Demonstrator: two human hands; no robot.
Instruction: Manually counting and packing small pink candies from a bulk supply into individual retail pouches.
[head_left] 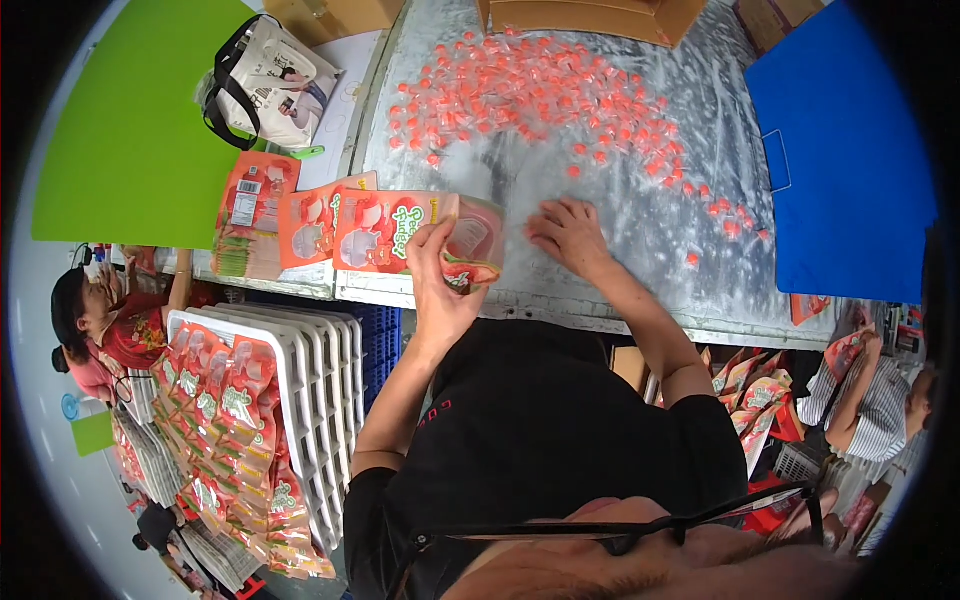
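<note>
the person's left hand (pixel 437 285) is clenched around the open mouth of an orange-pink printed plastic pouch (pixel 400 232), holding it up at the near edge of the silvery foil-covered table (pixel 640 215), thumb and fingers pinching the top. the right hand (pixel 570 235) lies palm down on the table just beside the pouch, fingers spread and released, grasping nothing that shows. beyond both hands a wide scatter of small orange-red wrapped candies (pixel 540 95) covers the far part of the table, with a few stray ones trailing toward the right. two more flat pouches of the same kind (pixel 285 215) lie just left of the held one. a white slatted plastic crate (pixel 320 400) below the table's left end carries a heap of filled pouches (pixel 235 430). a blue flat board (pixel 850 150) lies at the right.
</note>
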